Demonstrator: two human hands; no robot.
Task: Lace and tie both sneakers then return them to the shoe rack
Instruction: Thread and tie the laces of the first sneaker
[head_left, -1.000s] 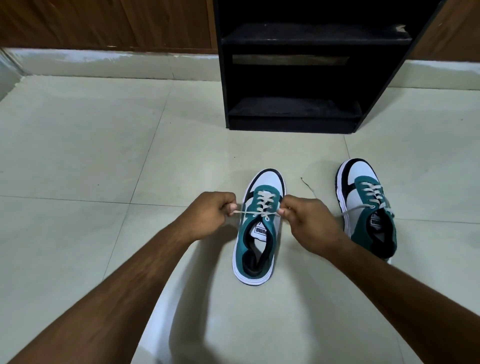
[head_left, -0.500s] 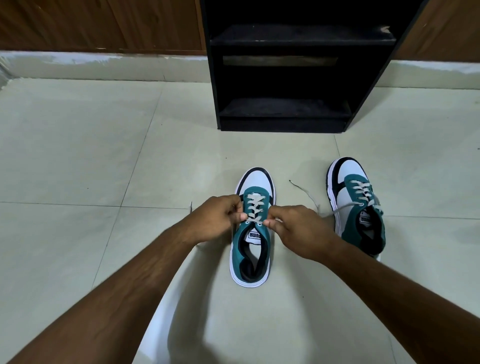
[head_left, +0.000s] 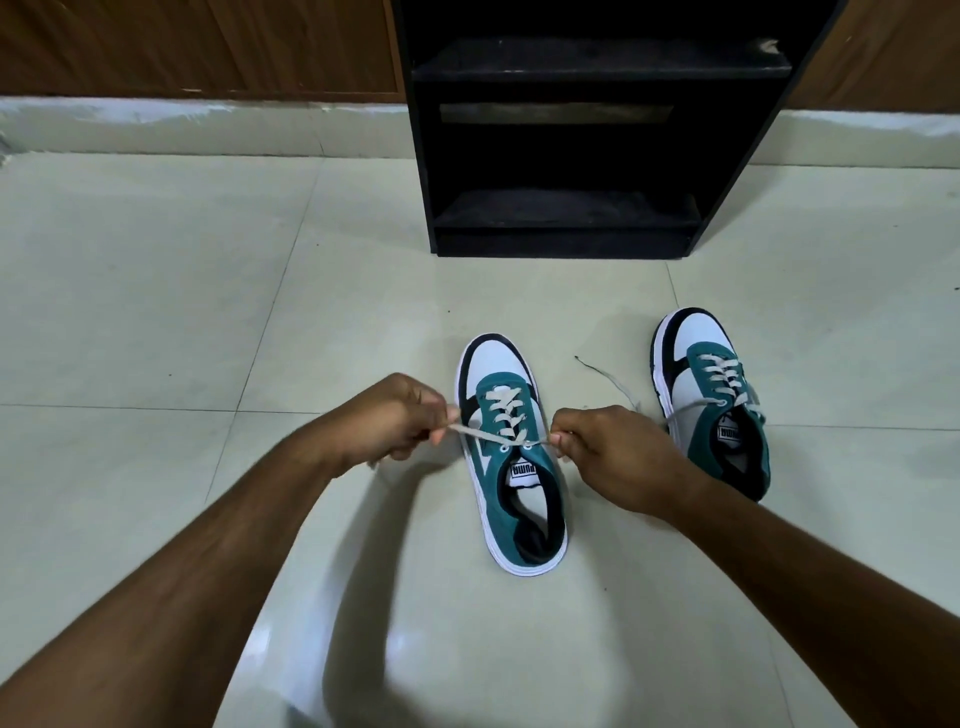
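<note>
Floor (head_left: 156, 291): pale glossy tiles with thin grout lines, reflecting soft overhead light. Far wall (head_left: 197, 47): brown wood panelling above a white skirting strip (head_left: 156, 111). Far centre-right: black open shelving unit (head_left: 566, 156), shelves dusty.

The curled fingers of the left hand (head_left: 387, 415) and right hand (head_left: 618, 457) are hiding the pinched ends of the cream flat lace (head_left: 470, 431), the right wrist is covering the heel of the far teal-and-white sneaker (head_left: 711, 395), and the top edge is cropping the black wooden shoe rack (head_left: 571, 156).
</note>
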